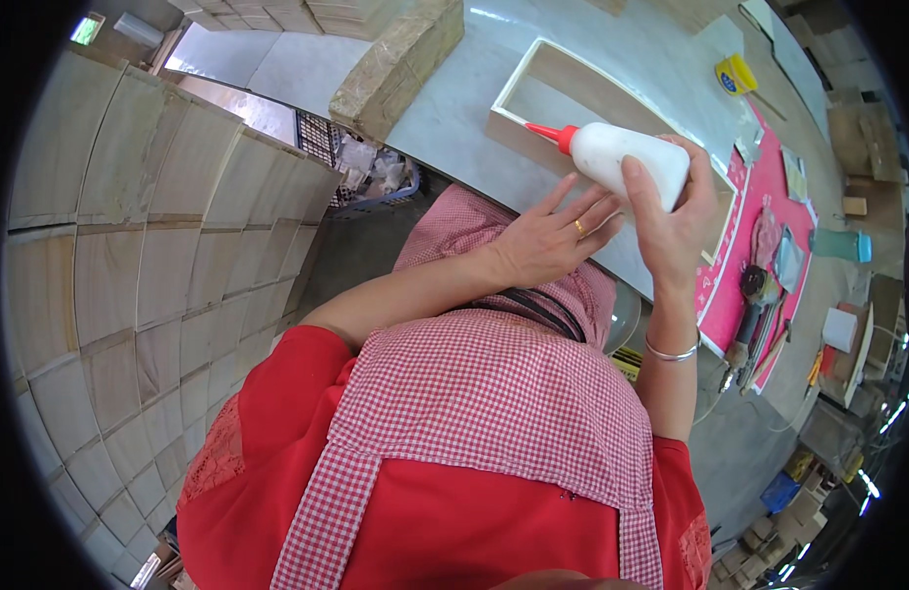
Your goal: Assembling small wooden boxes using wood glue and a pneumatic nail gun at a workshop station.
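Observation:
My right hand [679, 211] is wrapped round a white squeeze bottle [627, 157] with a red cone nozzle, tilted to the left. The nozzle's tip is at the near left corner of a long, shallow wooden box frame [535, 135], whose upper edges look white. Whether the tip touches the wood, I cannot tell. Just below the bottle, my left hand [558, 233] has its fingers stretched out and apart, holding nothing. It lies beside the frame's near side, over the table's front edge.
A paper-wrapped block [400, 69] rests on the pale table [435, 123] at the left. Stacked wooden boxes [130, 256] form a wall to my left, with a blue basket [386, 192] nearby. On the right are a pink sheet [725, 300] bearing tools and a yellow tub [735, 75].

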A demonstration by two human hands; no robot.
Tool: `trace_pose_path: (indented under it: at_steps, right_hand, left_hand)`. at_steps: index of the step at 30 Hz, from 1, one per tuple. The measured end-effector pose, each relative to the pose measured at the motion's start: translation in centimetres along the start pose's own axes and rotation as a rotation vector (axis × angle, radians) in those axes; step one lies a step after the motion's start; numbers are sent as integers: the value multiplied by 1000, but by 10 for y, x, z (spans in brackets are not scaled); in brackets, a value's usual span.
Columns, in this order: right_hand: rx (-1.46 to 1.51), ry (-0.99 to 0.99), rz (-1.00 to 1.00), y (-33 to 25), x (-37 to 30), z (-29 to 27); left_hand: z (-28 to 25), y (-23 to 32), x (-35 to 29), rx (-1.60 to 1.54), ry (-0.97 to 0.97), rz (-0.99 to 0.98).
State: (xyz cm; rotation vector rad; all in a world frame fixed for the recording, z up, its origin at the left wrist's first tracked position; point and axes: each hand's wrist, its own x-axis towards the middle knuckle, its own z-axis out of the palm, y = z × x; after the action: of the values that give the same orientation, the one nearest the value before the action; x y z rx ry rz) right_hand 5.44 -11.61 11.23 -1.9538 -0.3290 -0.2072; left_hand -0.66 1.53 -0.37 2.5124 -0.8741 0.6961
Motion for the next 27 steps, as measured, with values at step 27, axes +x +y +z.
trace_pose_path:
  at_steps: [27]
  right_hand:
    - [-340, 318, 157, 21, -84, -170]
  left_hand:
    - [-1, 16, 4, -109, -89, 90]
